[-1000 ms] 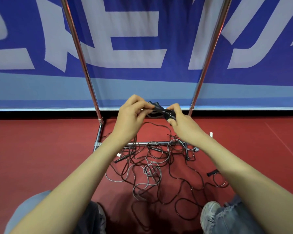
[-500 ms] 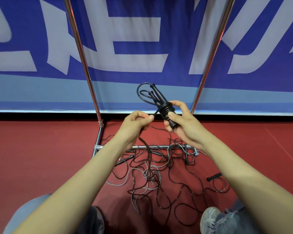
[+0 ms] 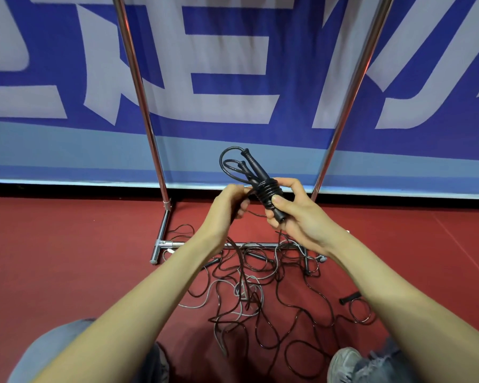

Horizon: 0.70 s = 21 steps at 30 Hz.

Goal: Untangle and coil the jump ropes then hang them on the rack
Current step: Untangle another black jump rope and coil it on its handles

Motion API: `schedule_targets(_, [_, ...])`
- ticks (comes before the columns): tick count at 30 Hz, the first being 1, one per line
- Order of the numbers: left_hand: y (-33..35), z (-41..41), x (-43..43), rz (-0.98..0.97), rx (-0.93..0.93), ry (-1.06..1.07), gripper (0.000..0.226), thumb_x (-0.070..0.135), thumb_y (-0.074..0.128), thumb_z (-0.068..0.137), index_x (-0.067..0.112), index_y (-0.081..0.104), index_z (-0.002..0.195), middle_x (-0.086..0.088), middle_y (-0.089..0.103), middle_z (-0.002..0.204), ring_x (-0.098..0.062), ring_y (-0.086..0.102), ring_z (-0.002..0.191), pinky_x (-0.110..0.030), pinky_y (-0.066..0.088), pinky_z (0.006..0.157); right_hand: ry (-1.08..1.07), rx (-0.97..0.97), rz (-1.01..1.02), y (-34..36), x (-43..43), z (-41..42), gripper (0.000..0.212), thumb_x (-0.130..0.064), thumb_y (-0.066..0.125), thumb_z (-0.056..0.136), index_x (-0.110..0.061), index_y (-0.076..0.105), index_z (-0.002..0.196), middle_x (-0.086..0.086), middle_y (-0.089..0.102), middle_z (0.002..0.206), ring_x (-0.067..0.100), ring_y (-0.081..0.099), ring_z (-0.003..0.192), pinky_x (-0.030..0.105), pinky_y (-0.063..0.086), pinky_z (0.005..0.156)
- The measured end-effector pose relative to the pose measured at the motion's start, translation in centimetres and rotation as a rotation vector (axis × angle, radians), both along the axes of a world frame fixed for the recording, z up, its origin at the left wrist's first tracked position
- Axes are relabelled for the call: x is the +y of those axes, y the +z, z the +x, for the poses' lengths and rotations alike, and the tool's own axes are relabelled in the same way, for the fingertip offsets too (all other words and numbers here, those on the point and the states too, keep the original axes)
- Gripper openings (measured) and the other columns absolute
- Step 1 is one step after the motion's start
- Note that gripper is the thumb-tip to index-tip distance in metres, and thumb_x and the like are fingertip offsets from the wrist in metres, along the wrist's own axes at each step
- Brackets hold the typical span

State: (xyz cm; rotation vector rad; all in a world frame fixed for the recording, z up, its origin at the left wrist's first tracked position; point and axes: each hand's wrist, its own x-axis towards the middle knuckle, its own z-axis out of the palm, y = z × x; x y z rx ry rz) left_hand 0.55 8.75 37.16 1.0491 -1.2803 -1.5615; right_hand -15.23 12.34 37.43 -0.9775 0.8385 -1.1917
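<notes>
The right hand curls its fingers tight round the black jump rope handles, wound with cord, held up before the shiny metal rack. The left hand pinches the loose black cord. Tangled thin ropes lie on the red floor.

Large white characters on blue banner, cropped at frame edge, unreadable, no other text

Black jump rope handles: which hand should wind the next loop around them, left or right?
Probably the left hand. The right hand grips the bundled handles, steadying them. The left pinches the loose cord trailing to the floor, so it can wrap it.
</notes>
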Motion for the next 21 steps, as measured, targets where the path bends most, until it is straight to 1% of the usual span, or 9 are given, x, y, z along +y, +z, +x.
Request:
schedule_targets(2, [-0.1,-0.1,0.0,0.014,-0.004,-0.007,0.037,0.049,0.051,0.092,0.015,0.064,0.095,0.008,0.036,0.06,-0.009,0.029,0.057,-0.025,0.028,0.059,0.021,0.054,-0.025,0.1,0.1,-0.1,0.028,-0.004,0.046,0.096,-0.019,0.042,0.12,0.011,0.051,0.076,0.017,0.049,0.064,0.026,0.041,0.059])
schedule_targets(4, [-0.3,-0.3,0.1,0.049,0.021,-0.022,0.034,0.046,0.055,0.091,0.013,0.059,0.096,0.009,0.036,0.058,-0.009,0.026,0.055,-0.027,0.024,0.058,0.038,0.12,-0.043,0.1,0.1,-0.3,0.028,-0.006,0.046,0.096,-0.023,0.043,0.118,0.011,0.051,0.077,0.017,0.049,0.066,0.028,0.04,0.063])
schedule_targets(7, [-0.4,-0.4,0.5,0.072,0.033,-0.078,0.025,0.039,0.053,0.095,0.02,0.063,0.083,0.009,0.041,0.06,-0.007,0.028,0.053,-0.027,0.023,0.058,0.036,0.261,-0.063,0.2,0.0,-0.4,0.034,-0.005,0.043,0.1,-0.026,0.036,0.126,0.01,0.05,0.073,0.017,0.048,0.064,0.027,0.04,0.061])
schedule_targets(9, [-0.4,-0.4,0.7,0.092,0.026,-0.101,0.023,0.039,0.051,0.096,0.022,0.066,0.09,0.008,0.044,0.063,-0.006,0.031,0.053,-0.026,0.025,0.057,0.024,0.346,-0.044,0.3,-0.1,-0.4,0.041,-0.007,0.042,0.101,-0.03,0.029,0.133,0.009,0.05,0.072,0.018,0.047,0.063,0.028,0.041,0.062])
schedule_targets(11, [-0.4,-0.4,0.9,0.123,0.029,-0.114,0.022,0.038,0.053,0.095,0.022,0.067,0.097,0.009,0.047,0.064,-0.006,0.034,0.054,-0.024,0.026,0.057,0.03,0.436,-0.044,0.2,-0.1,-0.4,0.04,-0.01,0.04,0.102,-0.03,0.028,0.135,0.008,0.05,0.074,0.017,0.047,0.065,0.028,0.041,0.063])
schedule_targets(13, [-0.5,-0.4,0.9,0.134,0.024,-0.098,0.018,0.037,0.056,0.093,0.021,0.065,0.09,0.008,0.051,0.066,-0.007,0.035,0.055,-0.024,0.026,0.056,0.047,0.508,-0.057,0.1,-0.1,-0.4,0.035,-0.012,0.038,0.103,-0.026,0.033,0.135,0.008,0.051,0.078,0.018,0.046,0.068,0.027,0.04,0.063])
schedule_targets(15, [-0.6,-0.4,0.8,0.125,0.033,-0.043,0.017,0.034,0.06,0.091,0.022,0.06,0.08,0.007,0.056,0.068,-0.007,0.035,0.054,-0.023,0.026,0.054,0.05,0.554,-0.045,-0.1,-0.3,-0.3,0.042,-0.014,0.037,0.104,-0.028,0.03,0.143,0.007,0.053,0.081,0.016,0.045,0.069,0.026,0.039,0.063])
schedule_targets(18, [-1.0,-0.3,0.7,0.121,0.041,0.016,0.016,0.031,0.061,0.092,0.023,0.058,0.078,0.008,0.061,0.07,-0.007,0.034,0.054,-0.023,0.026,0.053,0.033,0.539,0.018,-0.3,-0.3,0.1,0.06,-0.012,0.039,0.103,-0.029,0.009,0.152,0.006,0.057,0.085,0.015,0.047,0.07,0.025,0.041,0.065])
schedule_targets(21, [-1.2,-0.2,0.6,0.144,0.068,0.004,0.01,0.028,0.059,0.093,0.024,0.063,0.085,0.01,0.06,0.072,-0.007,0.033,0.054,-0.024,0.024,0.055,0.032,0.424,0.062,-0.5,-0.3,0.4,0.065,-0.003,0.04,0.101,-0.025,0.008,0.153,0.012,0.059,0.091,0.014,0.049,0.071,0.025,0.042,0.064])
